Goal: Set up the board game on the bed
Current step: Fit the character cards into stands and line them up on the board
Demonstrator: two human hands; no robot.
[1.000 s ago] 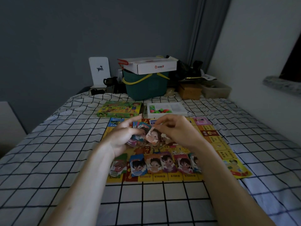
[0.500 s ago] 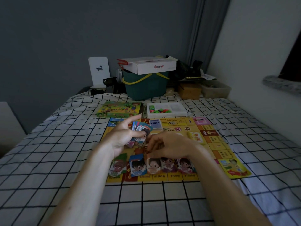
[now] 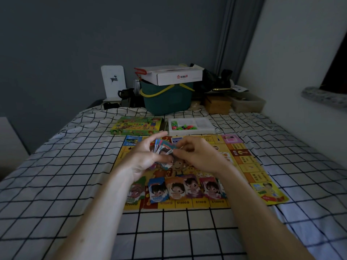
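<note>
Left hand: the left hand (image 3: 144,158) sits at frame centre, palm turned inward, thumb pressed across a fanned stack of cards (image 3: 163,151), index finger stretched up and away from it.
Right hand: the right hand (image 3: 199,154) is just right of centre, fingers curled, fingertips (image 3: 176,151) pinching the front card of the stack at its right edge.
Stack of cards: held upright between both hands, above the middle of the game board.
Game board: the yellow game board (image 3: 249,169) lies flat on the checked bed sheet (image 3: 56,184), filling the centre of the frame.
Row of cards: a row of cards (image 3: 180,188) with cartoon faces lies side by side along the board's lower edge, below the hands; the rightmost ones are partly hidden by the right forearm.
Game box: the green game box (image 3: 137,125) lies just above the board's upper left corner.
Tray: a white tray (image 3: 191,125) with small coloured pieces sits right of the box.
Background: a green bucket (image 3: 167,102) carrying a white carton (image 3: 174,75) stands at upper centre.
</note>
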